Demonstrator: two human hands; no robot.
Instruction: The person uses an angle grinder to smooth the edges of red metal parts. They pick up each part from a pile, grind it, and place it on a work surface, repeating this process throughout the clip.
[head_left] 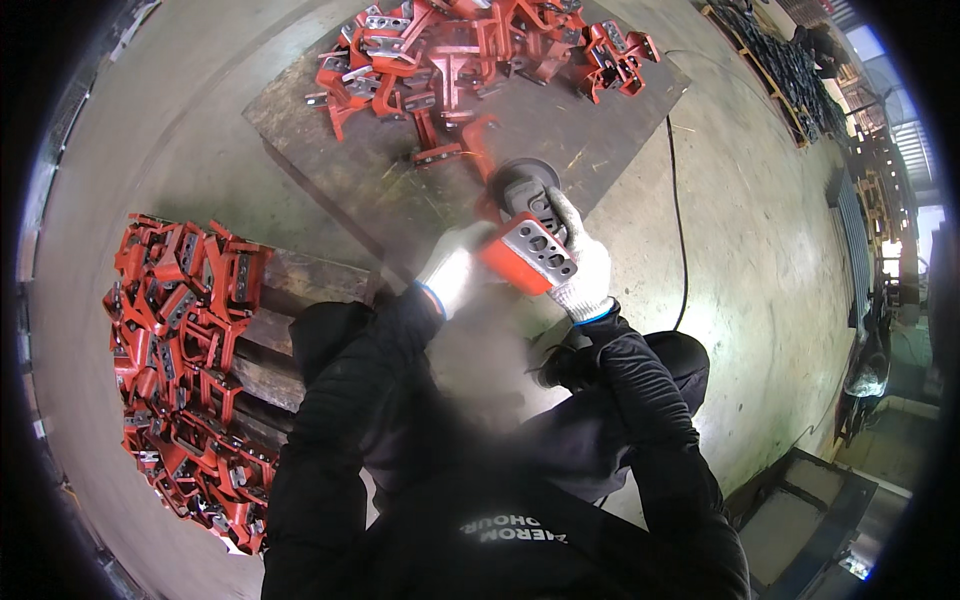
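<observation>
Both my hands wear white knit gloves. My left hand [455, 268] is closed on the left side of a red metal bracket [512, 265]. The bracket's bare steel face has several holes and is turned up toward me. My right hand [588, 268] is wrapped around an angle grinder [531, 197], whose round disc points away from me at the table's near edge. The bracket covers part of the grinder's body and some of my right fingers. Whether the disc is spinning cannot be told.
More red brackets [455, 70] are heaped on a dark metal table [360, 180] ahead. At left, another pile of brackets [180, 340] rests by wooden beams [270, 345]. A black cable [676, 200] runs along the floor at right. Dark parts lie on a pallet [765, 80] far right.
</observation>
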